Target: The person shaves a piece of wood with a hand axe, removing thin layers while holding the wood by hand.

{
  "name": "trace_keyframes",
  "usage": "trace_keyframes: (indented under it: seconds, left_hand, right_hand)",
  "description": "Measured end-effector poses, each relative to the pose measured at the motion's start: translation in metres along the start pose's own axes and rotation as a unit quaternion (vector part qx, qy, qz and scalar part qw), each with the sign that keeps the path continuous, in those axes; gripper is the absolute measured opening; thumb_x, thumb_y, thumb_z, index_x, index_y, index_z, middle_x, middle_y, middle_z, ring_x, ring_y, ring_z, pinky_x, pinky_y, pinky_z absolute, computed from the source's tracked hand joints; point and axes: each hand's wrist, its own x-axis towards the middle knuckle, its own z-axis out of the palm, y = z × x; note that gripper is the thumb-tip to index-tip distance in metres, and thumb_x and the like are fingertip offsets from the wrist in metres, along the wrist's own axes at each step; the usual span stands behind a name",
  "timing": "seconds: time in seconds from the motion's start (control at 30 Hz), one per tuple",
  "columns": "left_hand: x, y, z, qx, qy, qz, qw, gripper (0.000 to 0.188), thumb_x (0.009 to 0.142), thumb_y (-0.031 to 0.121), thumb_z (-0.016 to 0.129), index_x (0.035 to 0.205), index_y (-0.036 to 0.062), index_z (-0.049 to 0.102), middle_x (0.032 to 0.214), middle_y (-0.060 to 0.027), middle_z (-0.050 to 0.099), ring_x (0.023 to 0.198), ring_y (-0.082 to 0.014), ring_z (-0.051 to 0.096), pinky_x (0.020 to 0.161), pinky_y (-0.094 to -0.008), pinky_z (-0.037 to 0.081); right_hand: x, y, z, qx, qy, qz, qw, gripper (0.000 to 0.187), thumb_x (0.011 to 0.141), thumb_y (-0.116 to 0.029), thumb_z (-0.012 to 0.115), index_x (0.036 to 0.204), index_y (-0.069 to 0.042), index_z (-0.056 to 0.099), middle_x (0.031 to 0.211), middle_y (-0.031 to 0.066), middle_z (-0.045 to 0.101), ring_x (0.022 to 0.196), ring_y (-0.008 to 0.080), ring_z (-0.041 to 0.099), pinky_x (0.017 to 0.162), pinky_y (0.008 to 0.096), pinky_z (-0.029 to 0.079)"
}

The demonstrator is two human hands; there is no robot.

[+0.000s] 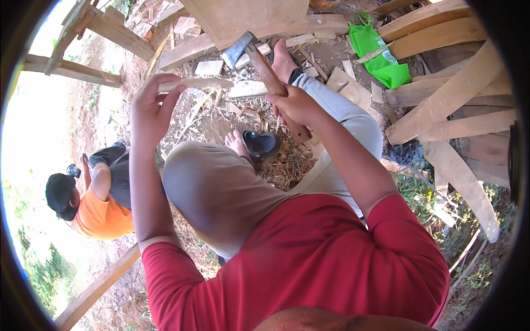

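A short, pale, tapered piece of wood (207, 83) is pinched between the thumb and fingers of my left hand (153, 102); its pointed end faces right. My right hand (295, 105) grips the wooden handle of a hatchet (266, 71), near the handle's lower part. The metal hatchet head (239, 49) is up and to the left of that hand, above the wood's tip and apart from it. A small wooden block (247, 89) lies on the ground under the tip of the held piece.
Wood chips and offcuts (345, 88) litter the ground by my feet. A black clog (260, 143) lies beside one bare foot. Curved planks (447, 94) are stacked at right, next to a green bag (378, 52). At left sits a person in orange (105, 212).
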Motion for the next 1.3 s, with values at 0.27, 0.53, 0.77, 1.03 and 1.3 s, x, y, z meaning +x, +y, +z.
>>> trace_keyframes:
  seconds: [0.27, 0.53, 0.77, 1.03, 1.3]
  left_hand:
    - [0.044, -0.201, 0.101, 0.007, -0.091, -0.109, 0.99, 0.023, 0.106, 0.02, 0.067, 0.119, 0.0019, 0.062, 0.104, -0.0185, 0.078, 0.097, -0.0264, 0.078, 0.084, -0.0375, 0.06]
    - [0.037, -0.311, 0.215, 0.064, -0.137, -0.066, 0.986, 0.024, 0.104, 0.023, 0.065, 0.12, 0.0057, 0.062, 0.111, -0.0229, 0.073, 0.104, -0.045, 0.07, 0.087, -0.0514, 0.056]
    - [0.025, -0.328, 0.23, 0.069, -0.129, -0.115, 0.982, 0.022, 0.105, 0.027, 0.062, 0.116, 0.0085, 0.059, 0.096, -0.0201, 0.075, 0.094, -0.0442, 0.071, 0.079, -0.0546, 0.055]
    - [0.009, -0.323, 0.244, 0.119, -0.103, -0.103, 0.982, 0.019, 0.107, 0.032, 0.059, 0.115, 0.0143, 0.057, 0.091, -0.0192, 0.074, 0.089, -0.043, 0.073, 0.074, -0.0562, 0.056]
    - [-0.005, -0.321, 0.249, 0.161, -0.106, -0.073, 0.979, 0.022, 0.108, 0.033, 0.058, 0.115, 0.0119, 0.054, 0.084, -0.0202, 0.073, 0.081, -0.0443, 0.073, 0.067, -0.0552, 0.057]
  right_hand:
    - [0.054, 0.086, -0.008, -0.193, 0.06, 0.102, 0.974, 0.042, 0.101, -0.036, 0.07, 0.114, 0.004, 0.064, 0.077, 0.0094, 0.069, 0.059, 0.0196, 0.069, 0.058, 0.038, 0.056]
    - [0.112, 0.115, 0.011, -0.364, 0.093, 0.123, 0.919, 0.051, 0.101, -0.044, 0.065, 0.116, 0.004, 0.065, 0.1, 0.0262, 0.073, 0.098, 0.0427, 0.072, 0.087, 0.0513, 0.055]
    - [0.158, 0.097, 0.036, -0.402, 0.086, 0.103, 0.906, 0.049, 0.102, -0.044, 0.063, 0.117, 0.002, 0.064, 0.103, 0.0272, 0.074, 0.101, 0.0454, 0.072, 0.09, 0.053, 0.055]
    - [0.182, 0.123, 0.044, -0.501, 0.066, 0.033, 0.862, 0.045, 0.103, -0.043, 0.062, 0.116, 0.0, 0.063, 0.099, 0.0274, 0.074, 0.095, 0.0468, 0.072, 0.086, 0.0561, 0.055]
    - [0.183, 0.12, 0.05, -0.525, 0.02, 0.082, 0.847, 0.042, 0.104, -0.04, 0.06, 0.12, -0.001, 0.063, 0.104, 0.0247, 0.075, 0.099, 0.0431, 0.074, 0.09, 0.0535, 0.058]
